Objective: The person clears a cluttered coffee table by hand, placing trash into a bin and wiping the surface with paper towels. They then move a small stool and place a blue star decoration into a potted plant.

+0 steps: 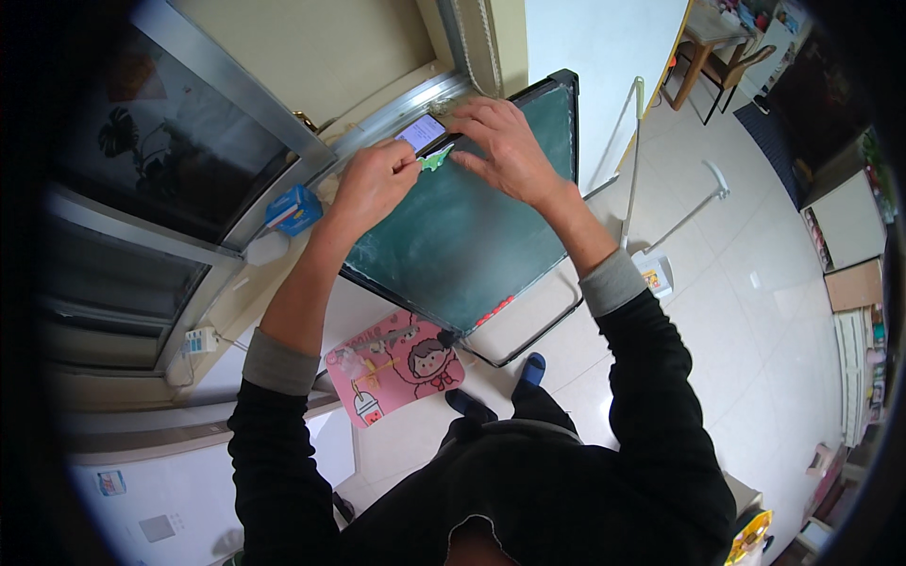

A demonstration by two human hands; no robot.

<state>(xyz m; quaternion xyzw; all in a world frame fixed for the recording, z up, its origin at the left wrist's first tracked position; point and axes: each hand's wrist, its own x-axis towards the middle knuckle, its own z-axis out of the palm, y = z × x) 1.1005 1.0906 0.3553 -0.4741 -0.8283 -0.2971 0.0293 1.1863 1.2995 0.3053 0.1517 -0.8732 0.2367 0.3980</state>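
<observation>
A green chalkboard [472, 245] in a black frame leans tilted in front of me by the window sill. My left hand [373, 184] is closed in a pinch at the left end of a small green cut-out [436, 158] with a pale edge, held against the board's upper part. My right hand [505, 146] reaches over the board's top edge, fingers spread and thumb near the cut-out's right end. Between the hands, a phone [421, 133] with a lit screen lies at the top edge. Whether the right fingertips touch anything is hidden.
A blue box [293, 209] stands on the sill at left. Below the board lies a pink cartoon mat [396, 368]. A long-handled dustpan [651, 269] stands on the tiled floor at right. A white cabinet [208, 491] is at lower left; a wooden chair [741, 71] stands far off.
</observation>
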